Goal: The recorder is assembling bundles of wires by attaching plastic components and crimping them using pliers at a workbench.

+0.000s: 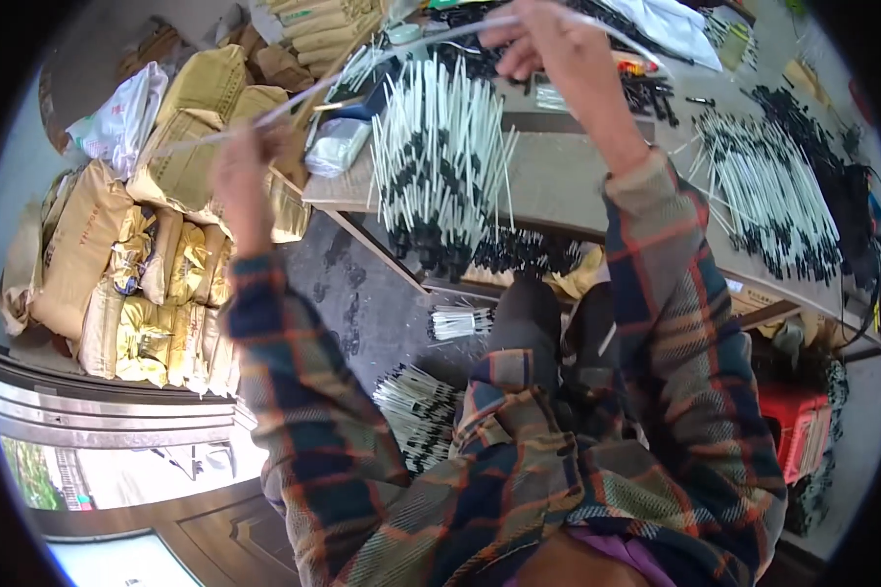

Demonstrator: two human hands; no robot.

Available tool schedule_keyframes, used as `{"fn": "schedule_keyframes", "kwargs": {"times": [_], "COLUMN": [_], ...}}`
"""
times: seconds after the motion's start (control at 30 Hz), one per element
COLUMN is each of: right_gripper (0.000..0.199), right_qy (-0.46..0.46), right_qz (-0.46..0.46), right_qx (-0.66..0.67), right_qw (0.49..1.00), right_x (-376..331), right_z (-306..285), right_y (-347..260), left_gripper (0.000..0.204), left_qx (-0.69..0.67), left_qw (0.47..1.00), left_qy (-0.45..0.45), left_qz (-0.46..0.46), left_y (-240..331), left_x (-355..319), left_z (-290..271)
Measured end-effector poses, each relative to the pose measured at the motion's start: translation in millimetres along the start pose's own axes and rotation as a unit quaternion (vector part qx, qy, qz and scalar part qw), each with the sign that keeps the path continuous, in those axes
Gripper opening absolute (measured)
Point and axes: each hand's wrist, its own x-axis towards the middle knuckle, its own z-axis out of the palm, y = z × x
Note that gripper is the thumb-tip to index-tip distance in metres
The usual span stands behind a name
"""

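Note:
A long, thin, pale strip (pixel 423 41) arches across the top of the view, stretched between my raised hands. At the left, my left hand (pixel 243 174) pinches it; motion blurs the fingers, and the loose end sticks out to the left. My right hand (pixel 556 51) grips the strip farther along, over the table, with its other end drooping to the right. Between and below the hands, a big heap of white sticks with black ends (pixel 436 147) lies at the table's near edge, some jutting past it.
More white-and-black sticks (pixel 768 191) are spread on the table (pixel 558 157) at right. Clear plastic packet (pixel 338 147) lies by the table's left corner. Stacked brown sacks (pixel 83 264) stand at left. Bundles (pixel 416 411) sit on the floor near my legs; a red crate (pixel 798 430) is at right.

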Motion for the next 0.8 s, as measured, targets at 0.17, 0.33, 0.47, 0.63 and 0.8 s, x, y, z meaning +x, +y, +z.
{"fn": "schedule_keyframes", "kwargs": {"times": [0.17,0.33,0.47,0.63,0.8], "right_gripper": [0.035,0.026,0.02,0.013,0.024], "right_qy": [-0.117,-0.14,-0.108,-0.089,0.007], "right_qz": [-0.103,0.201,0.258,0.171,0.1], "right_qx": [-0.535,-0.411,-0.359,-0.396,-0.359], "right_qw": [0.83,0.878,0.89,0.898,0.928], "right_x": [-61.7,-95.8,-88.4,-117.6,-159.9], "right_z": [3.0,27.5,57.5,32.7,41.6], "right_y": [115.5,149.0,148.3,118.0,89.8], "left_gripper": [0.039,0.036,0.034,0.036,0.034], "left_qx": [0.182,0.289,0.258,0.071,-0.297], "left_qw": [0.955,0.945,0.951,0.961,0.868], "left_qy": [-0.113,-0.115,-0.123,-0.108,0.068], "left_qz": [-0.205,-0.099,-0.121,-0.243,-0.392], "left_y": [-173.5,-160.7,-144.1,-94.1,-76.0], "left_x": [-23.8,-49.0,-59.3,-102.0,-161.4], "left_z": [27.0,91.9,95.7,107.8,89.6]}}
